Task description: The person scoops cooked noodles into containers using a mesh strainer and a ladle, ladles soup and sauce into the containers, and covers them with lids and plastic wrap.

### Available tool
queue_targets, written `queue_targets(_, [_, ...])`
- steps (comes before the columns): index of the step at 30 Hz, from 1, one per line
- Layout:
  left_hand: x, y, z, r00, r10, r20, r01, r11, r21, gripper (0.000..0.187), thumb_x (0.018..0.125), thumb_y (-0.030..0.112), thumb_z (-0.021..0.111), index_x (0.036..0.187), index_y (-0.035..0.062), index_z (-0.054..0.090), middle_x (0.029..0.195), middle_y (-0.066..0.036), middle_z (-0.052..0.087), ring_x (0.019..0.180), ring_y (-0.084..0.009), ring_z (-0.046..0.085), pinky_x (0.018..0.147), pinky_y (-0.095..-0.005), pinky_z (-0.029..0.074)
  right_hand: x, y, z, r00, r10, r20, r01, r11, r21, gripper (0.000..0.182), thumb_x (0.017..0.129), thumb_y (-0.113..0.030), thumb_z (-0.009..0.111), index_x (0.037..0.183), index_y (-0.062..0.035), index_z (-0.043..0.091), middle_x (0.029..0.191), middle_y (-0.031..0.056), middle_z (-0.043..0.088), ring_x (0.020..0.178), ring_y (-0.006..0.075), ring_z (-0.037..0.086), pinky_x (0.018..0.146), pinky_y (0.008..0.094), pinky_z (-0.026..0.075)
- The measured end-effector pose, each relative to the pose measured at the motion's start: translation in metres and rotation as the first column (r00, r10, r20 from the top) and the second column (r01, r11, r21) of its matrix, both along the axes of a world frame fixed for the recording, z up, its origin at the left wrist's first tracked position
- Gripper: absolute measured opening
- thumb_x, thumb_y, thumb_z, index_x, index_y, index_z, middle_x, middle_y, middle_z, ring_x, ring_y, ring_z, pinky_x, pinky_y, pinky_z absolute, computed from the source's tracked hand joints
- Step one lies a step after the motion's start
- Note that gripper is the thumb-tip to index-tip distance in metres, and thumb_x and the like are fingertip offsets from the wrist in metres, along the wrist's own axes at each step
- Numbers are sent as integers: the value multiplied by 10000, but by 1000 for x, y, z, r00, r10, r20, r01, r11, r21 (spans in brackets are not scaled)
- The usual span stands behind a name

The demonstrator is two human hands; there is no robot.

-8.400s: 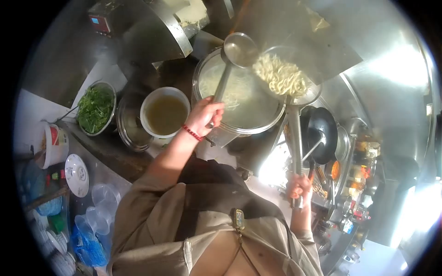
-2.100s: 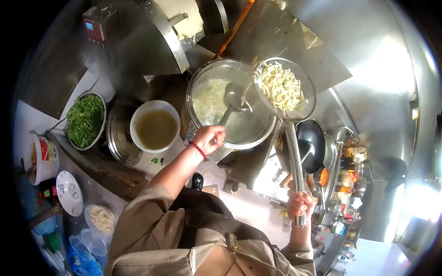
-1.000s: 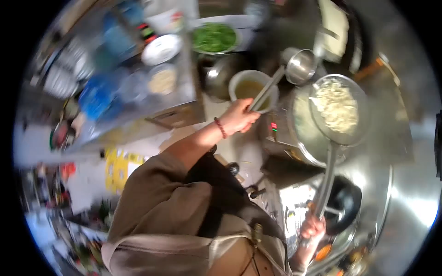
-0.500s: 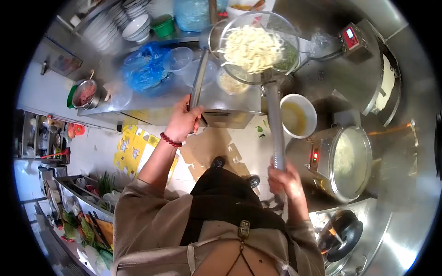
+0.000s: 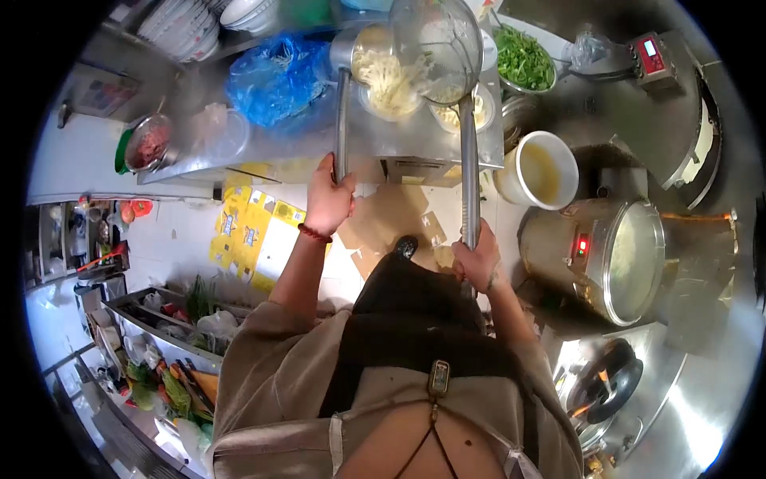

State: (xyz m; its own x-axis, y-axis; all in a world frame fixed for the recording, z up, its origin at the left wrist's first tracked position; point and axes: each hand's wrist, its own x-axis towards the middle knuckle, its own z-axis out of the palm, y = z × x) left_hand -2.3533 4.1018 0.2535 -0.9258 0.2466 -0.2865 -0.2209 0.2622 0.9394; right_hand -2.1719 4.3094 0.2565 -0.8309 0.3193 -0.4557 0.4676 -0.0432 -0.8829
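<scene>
My left hand is closed around the handle of a metal ladle, whose head is over the steel counter. In my right hand is the long handle of a wire-mesh strainer, tilted above the counter. Pale noodles lie under its left side, in and over a clear plastic bowl; some look blurred, as if falling. Just to the right, another bowl of noodles stands beneath the strainer's lower rim, partly hidden by it.
Blue plastic bags are left of the bowls. Right of them stand a bowl of chopped greens, a white bucket of yellowish liquid and a steaming round cooker. Minced meat fills a metal bowl at far left. Cardboard covers the floor.
The strainer has tipped, and the noodle heap has left it for the plastic bowl below. The ladle has moved beside the bowl. My whole view has shifted slightly.
</scene>
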Motion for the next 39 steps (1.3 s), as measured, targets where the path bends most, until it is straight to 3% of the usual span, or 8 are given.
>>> queue_targets(12, [28,-21,-12,861,-131,-492,-86,915,-394,545,834,86,578,1309,-84,370,881,-280,622,781,-418,624,684,-449,497,5,8,19,995,7,-100,-9,1000,-16,212,805,-44,527,980,-3,415,573,61,462,410,143,464,374,307,385])
queue_targets(20, [23,19,21,912,-245,330,-50,732,680,390,918,21,463,1306,40,428,697,18,423,465,-36,337,364,-181,255,99,69,51,912,-386,-135,55,444,-894,341,794,-63,621,1082,-2,448,626,21,440,426,94,430,319,247,327])
queue_targets(24, [43,92,36,770,-554,316,153,641,752,456,923,17,423,1374,2,353,679,3,414,417,-21,312,349,-169,237,203,101,60,754,-656,-30,632,737,-239,297,819,-70,601,1067,19,465,713,49,499,540,119,492,474,244,450])
queue_targets(31, [103,230,34,618,-738,270,490,630,603,455,902,37,435,1353,24,376,645,-2,442,374,-44,323,337,-189,267,343,294,-6,381,-898,219,816,438,376,232,810,-148,578,631,-13,521,544,86,494,457,169,499,413,311,383])
queue_targets(34, [138,284,33,614,-744,264,558,646,520,445,891,10,443,1330,10,372,624,-8,434,371,-50,352,334,-193,302,377,388,-105,152,-925,348,972,204,117,250,822,-124,554,602,-8,539,526,82,495,464,196,504,418,347,374])
queue_targets(35, [149,299,30,617,-734,284,562,663,494,445,890,5,445,1328,7,369,628,-12,438,372,-51,357,335,-195,309,377,405,-110,453,-782,428,787,576,221,177,860,-101,519,739,14,578,575,111,537,477,186,518,409,319,393])
queue_targets(37, [169,335,30,622,-714,321,557,692,459,446,889,0,447,1327,-1,362,637,-22,446,375,-54,364,335,-199,320,363,432,-128,505,-745,436,826,564,6,188,904,-67,467,890,38,622,613,129,566,475,176,511,398,292,406])
queue_targets(39, [194,367,32,631,-686,362,523,721,453,446,892,-2,448,1328,-9,355,648,-33,457,378,-56,369,335,-202,327,353,455,-167,277,-860,429,866,31,-499,127,908,-84,477,801,-24,513,590,66,477,471,154,440,424,282,376])
